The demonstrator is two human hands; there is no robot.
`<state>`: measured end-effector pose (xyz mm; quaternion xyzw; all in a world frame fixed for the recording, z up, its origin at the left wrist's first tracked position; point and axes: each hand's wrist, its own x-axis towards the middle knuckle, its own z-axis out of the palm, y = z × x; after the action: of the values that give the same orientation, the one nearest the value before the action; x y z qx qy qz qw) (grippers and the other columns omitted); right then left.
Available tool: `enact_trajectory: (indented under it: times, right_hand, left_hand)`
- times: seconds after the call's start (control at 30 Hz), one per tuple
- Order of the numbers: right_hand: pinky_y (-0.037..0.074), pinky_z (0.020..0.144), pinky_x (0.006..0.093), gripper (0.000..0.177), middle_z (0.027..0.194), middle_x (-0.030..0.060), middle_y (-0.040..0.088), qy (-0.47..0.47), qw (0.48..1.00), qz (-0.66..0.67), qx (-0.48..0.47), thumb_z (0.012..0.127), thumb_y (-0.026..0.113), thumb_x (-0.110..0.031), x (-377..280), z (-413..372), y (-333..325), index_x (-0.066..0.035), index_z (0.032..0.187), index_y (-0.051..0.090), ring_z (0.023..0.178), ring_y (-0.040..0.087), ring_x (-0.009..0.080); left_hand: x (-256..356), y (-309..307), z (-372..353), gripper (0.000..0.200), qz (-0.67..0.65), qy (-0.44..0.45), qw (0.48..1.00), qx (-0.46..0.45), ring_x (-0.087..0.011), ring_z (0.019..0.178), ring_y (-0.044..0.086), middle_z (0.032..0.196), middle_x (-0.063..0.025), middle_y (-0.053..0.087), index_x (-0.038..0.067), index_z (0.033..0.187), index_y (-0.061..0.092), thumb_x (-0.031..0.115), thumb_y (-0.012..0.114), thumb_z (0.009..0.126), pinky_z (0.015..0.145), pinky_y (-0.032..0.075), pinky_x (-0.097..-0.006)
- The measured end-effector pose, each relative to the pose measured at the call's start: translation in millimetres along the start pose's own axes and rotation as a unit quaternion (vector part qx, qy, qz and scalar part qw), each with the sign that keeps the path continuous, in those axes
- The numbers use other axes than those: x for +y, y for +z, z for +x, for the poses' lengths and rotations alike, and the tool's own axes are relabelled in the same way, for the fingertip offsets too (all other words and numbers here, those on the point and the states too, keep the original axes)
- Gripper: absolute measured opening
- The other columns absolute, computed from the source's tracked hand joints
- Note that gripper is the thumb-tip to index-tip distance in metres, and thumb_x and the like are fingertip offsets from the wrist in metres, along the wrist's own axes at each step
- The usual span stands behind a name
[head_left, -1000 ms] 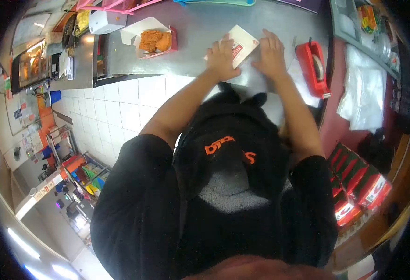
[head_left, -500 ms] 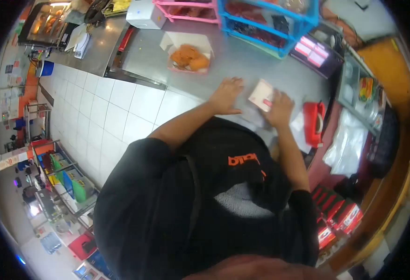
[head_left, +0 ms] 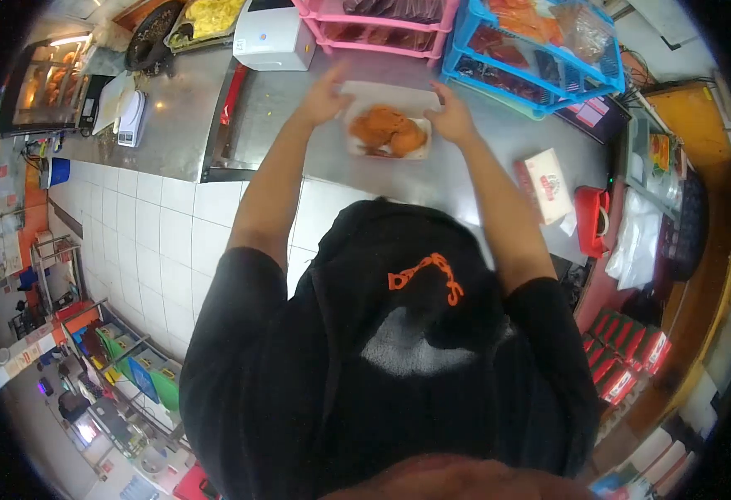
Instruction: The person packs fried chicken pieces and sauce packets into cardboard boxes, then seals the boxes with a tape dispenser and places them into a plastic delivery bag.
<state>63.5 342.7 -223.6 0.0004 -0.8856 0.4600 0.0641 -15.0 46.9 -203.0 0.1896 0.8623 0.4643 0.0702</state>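
An open paper box [head_left: 405, 152] with pieces of fried chicken [head_left: 386, 129] in it sits on the metal counter in front of me, its lid raised at the back. My left hand [head_left: 324, 102], somewhat smeared by motion, is at the left side of the lid with fingers apart. On the other side, my right hand [head_left: 453, 117] has its thumb and fingers spread right at the lid's right edge. A closed white and red box [head_left: 544, 186] lies on the counter to the right, beyond my right forearm.
Pink [head_left: 378, 32] and blue baskets [head_left: 536, 62] with packets stand at the back, beside a white printer [head_left: 274, 40]. At right are a red tape dispenser [head_left: 592, 221] and clear plastic bags [head_left: 638, 250]. A white scale [head_left: 131, 118] stands at far left.
Both hands have moved from the closed box and counter edge forward to the open box of chicken. The closed box now lies farther right, clear of my right hand. The view has shifted.
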Motion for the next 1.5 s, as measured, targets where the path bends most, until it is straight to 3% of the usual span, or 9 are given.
enact_trajectory:
  times: [0.1,0.23,0.3,0.4,0.63,0.8,0.93,1.1,1.5]
  right_hand:
    - [0.047,0.093,0.0415,0.047,0.124,0.0226,0.056,0.009,0.995,-0.072,-0.075,0.077,0.064,-0.005,15,-5,12,-0.008,0.123,0.056,0.108,0.058,0.0375]
    - [0.048,0.092,0.0387,0.039,0.127,0.0222,0.054,-0.026,0.998,-0.034,-0.045,0.076,0.056,0.009,21,-57,27,-0.005,0.112,0.057,0.110,0.057,0.0378]
    - [0.047,0.094,0.0379,0.033,0.131,0.0222,0.052,-0.003,1.000,0.005,0.006,0.076,0.052,0.014,18,-74,41,-0.003,0.105,0.053,0.112,0.057,0.0368]
    - [0.045,0.098,0.0386,0.033,0.132,0.0238,0.051,0.013,0.999,-0.009,0.034,0.077,0.053,0.012,13,-78,51,-0.004,0.107,0.052,0.117,0.054,0.0375]
    - [0.041,0.100,0.0425,0.028,0.126,0.0244,0.053,-0.003,0.994,-0.083,0.075,0.078,0.063,-0.001,-18,-62,30,-0.003,0.104,0.054,0.121,0.049,0.0378]
    - [0.044,0.086,0.0383,0.027,0.101,0.0173,0.059,0.045,0.962,-0.079,0.256,0.079,0.066,-0.010,-32,-58,9,-0.003,0.103,0.057,0.098,0.055,0.0314]
    - [0.045,0.087,0.0399,0.035,0.106,0.0132,0.059,-0.081,0.986,-0.141,-0.033,0.075,0.071,-0.013,-40,-55,21,-0.007,0.108,0.058,0.103,0.056,0.0301]
    - [0.046,0.090,0.0422,0.045,0.112,0.0095,0.058,-0.086,0.966,-0.232,-0.077,0.074,0.071,-0.014,-61,-29,62,-0.011,0.116,0.057,0.106,0.056,0.0305]
    - [0.053,0.078,0.0400,0.037,0.096,0.0162,0.068,-0.005,0.992,-0.122,-0.037,0.070,0.065,-0.020,-56,-17,51,-0.006,0.104,0.067,0.084,0.066,0.0335]
  left_hand:
    - [-30,3,-5,0.066,0.272,0.151,0.947,-0.078,-0.0283,0.080,0.062,0.119,-0.0163,0.058,0.015,0.139,0.042,0.008,0.063,0.077,0.074,0.052,-0.0357]
    - [-44,24,-76,0.064,0.312,0.282,0.907,-0.033,-0.0326,0.095,0.062,0.132,-0.0171,0.051,0.016,0.137,0.045,0.006,0.060,0.075,0.080,0.052,-0.0390]
    - [-28,33,-97,0.051,0.197,0.089,0.973,-0.087,-0.0386,0.113,0.053,0.129,-0.0222,0.051,0.008,0.130,0.050,0.014,0.059,0.080,0.095,0.046,-0.0437]
    - [-49,52,-94,0.068,-0.004,0.078,0.992,-0.102,-0.0421,0.127,0.043,0.144,-0.0294,0.033,0.005,0.137,0.035,0.017,0.066,0.078,0.104,0.038,-0.0414]
    - [-40,30,-66,0.087,0.035,0.132,0.984,-0.111,-0.0402,0.128,0.043,0.143,-0.0305,0.033,0.000,0.140,0.026,0.033,0.076,0.077,0.108,0.032,-0.0428]
    - [-52,33,-57,0.074,-0.093,-0.116,0.989,-0.001,-0.0297,0.113,0.055,0.131,-0.0256,0.048,-0.005,0.133,0.039,0.033,0.075,0.080,0.098,0.043,-0.0376]
    - [-67,42,-61,0.053,-0.119,-0.146,0.977,-0.105,-0.0224,0.096,0.060,0.110,-0.0181,0.061,-0.005,0.120,0.052,0.031,0.070,0.084,0.086,0.048,-0.0336]
    - [-79,54,-67,0.027,-0.127,-0.162,0.973,-0.102,-0.0129,0.076,0.056,0.083,-0.0050,0.062,-0.002,0.099,0.060,0.024,0.061,0.092,0.069,0.047,-0.0285]
    - [-73,61,-73,0.041,-0.163,-0.223,0.957,-0.090,-0.0203,0.097,0.063,0.106,-0.0116,0.067,0.001,0.117,0.061,0.031,0.060,0.090,0.086,0.047,-0.0316]
